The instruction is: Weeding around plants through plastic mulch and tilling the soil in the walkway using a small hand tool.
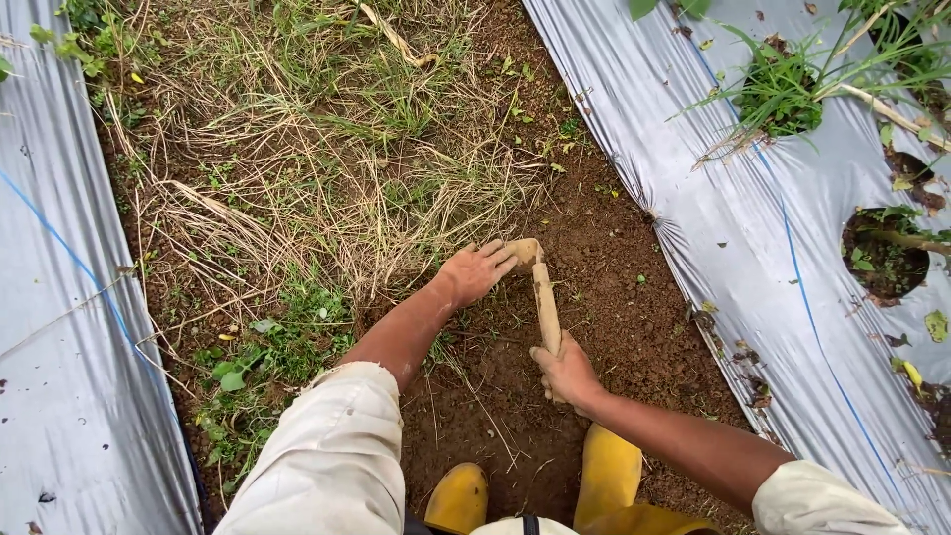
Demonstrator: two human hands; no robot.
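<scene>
While the head view looks straight down the furrow, I log a short wooden-handled hoe (544, 302) between both hands. Right hand (567, 374) has its fingers wrapped tight round the handle's near end. Left hand (474, 272) lies further out, fingers loosely together on the tool's head, where it meets dry grass (327, 188). Handle's long axis runs nearly straight away from me, blade end far. Bare soil (614, 297) lies right of it, grey plastic mulch (723, 208) flanks the strip, yellow boots (609, 471) below.

Farm field, outdoors: bare soil furrow (604, 297) with dry weeds (327, 168) between silver plastic-mulched beds (733, 208) bearing planting holes (882, 253).
</scene>
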